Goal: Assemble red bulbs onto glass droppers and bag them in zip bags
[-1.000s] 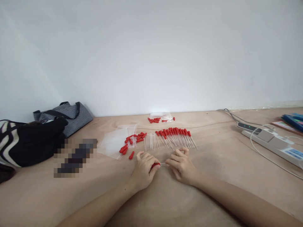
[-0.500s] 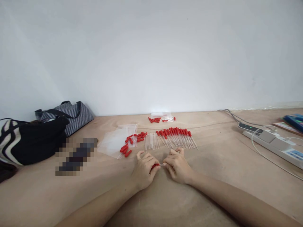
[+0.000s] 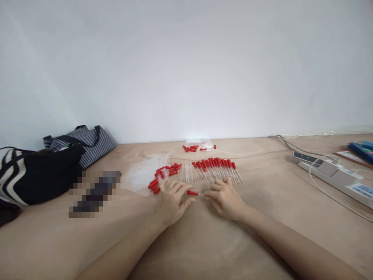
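Observation:
Between my hands is a dropper with a red rubber bulb on a thin clear tube, its bulb pointing left. My right hand pinches the tube, and the fingers cover its far end. My left hand is open just left of the bulb, thumb and fingers apart, holding nothing. Beyond my right hand lies a row of droppers with red bulbs on. To their left are bare clear tubes. Loose red rubber bulbs are scattered past my left hand, some on clear zip bags.
More red bulbs lie by a small clear bag near the wall. A striped bag and a black bag stand at left, beside a blurred-out dark object. On the right are a power strip with cables and blue items.
My left hand has let go of the red bulb and moved left, its fingers spreading. My right hand has shifted slightly right and away from me, still with the dropper, whose bulb is now exposed.

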A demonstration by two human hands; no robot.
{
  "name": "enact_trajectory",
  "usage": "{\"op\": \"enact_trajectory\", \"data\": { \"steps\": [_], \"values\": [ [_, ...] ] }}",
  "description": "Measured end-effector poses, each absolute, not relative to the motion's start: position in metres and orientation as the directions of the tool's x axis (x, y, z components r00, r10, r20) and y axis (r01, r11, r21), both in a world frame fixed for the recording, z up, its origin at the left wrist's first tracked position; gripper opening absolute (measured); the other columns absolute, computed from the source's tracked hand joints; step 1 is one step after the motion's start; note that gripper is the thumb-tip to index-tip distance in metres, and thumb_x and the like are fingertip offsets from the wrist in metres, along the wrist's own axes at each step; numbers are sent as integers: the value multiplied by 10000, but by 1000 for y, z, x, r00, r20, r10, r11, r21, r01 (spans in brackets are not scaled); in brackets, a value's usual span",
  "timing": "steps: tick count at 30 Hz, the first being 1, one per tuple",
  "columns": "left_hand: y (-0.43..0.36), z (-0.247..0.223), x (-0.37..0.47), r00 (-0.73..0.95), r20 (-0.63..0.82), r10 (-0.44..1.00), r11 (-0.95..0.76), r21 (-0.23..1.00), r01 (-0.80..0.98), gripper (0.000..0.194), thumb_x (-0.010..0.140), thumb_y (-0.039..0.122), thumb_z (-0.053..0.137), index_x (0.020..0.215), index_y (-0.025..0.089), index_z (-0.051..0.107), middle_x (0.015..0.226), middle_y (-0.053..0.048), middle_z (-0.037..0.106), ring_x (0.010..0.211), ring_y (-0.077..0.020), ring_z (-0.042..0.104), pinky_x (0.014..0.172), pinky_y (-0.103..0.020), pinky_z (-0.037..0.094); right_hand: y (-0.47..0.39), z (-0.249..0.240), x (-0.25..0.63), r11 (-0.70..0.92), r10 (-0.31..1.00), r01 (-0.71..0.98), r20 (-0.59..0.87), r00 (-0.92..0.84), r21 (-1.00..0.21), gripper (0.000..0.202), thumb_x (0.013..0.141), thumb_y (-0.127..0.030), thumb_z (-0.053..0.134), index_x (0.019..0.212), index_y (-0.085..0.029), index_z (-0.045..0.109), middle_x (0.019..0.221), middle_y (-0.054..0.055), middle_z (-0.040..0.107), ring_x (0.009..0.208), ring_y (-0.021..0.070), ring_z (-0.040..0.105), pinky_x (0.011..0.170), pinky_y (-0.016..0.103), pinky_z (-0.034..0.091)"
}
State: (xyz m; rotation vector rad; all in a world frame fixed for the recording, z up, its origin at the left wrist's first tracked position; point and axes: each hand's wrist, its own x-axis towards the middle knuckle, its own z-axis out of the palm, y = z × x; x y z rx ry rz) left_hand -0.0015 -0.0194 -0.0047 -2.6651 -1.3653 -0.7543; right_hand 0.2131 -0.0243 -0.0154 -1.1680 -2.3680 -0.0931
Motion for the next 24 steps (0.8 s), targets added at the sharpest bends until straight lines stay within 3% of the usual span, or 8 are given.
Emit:
{"op": "enact_trajectory", "data": {
  "steps": [5, 10, 19, 24],
  "values": [
    [-11, 11, -24, 229, 385, 894, -243, -14, 970, 166, 779, 247, 509, 934, 188, 527, 980, -91, 586, 933, -258, 502, 822, -416, 270, 12, -14, 215, 214, 884, 927, 464, -49, -309, 221, 830, -257, 437, 865, -246, 654, 784, 35, 652, 801, 190, 487, 679, 317, 196],
    [-9, 19, -34, 128, 208, 970, -97, -155, 983, 129, 808, 217, 447, 896, 141, 503, 939, -111, 577, 897, -268, 522, 732, -361, 324, 45, -15, 204, -1, 914, 945, 384, 134, -326, 236, 811, -259, 419, 878, -197, 637, 759, 66, 652, 844, 223, 492, 710, 345, 203],
    [-3, 15, -39, 98, 113, 989, -85, -118, 989, 203, 797, 45, 339, 927, 114, 479, 925, -132, 576, 810, -266, 584, 685, -357, 333, 51, -21, 200, -60, 930, 955, 331, 159, -289, 215, 796, -285, 434, 830, -178, 617, 810, 86, 640, 857, 233, 498, 730, 368, 201],
    [-6, 12, -32, 168, 118, 979, -164, -44, 986, 244, 765, 16, 351, 926, 149, 476, 963, -104, 579, 888, -236, 564, 733, -349, 323, 51, -13, 187, 123, 914, 946, 405, 10, -300, 205, 812, -263, 435, 853, -201, 626, 871, 60, 632, 888, 207, 479, 733, 346, 208]
  ]
}}
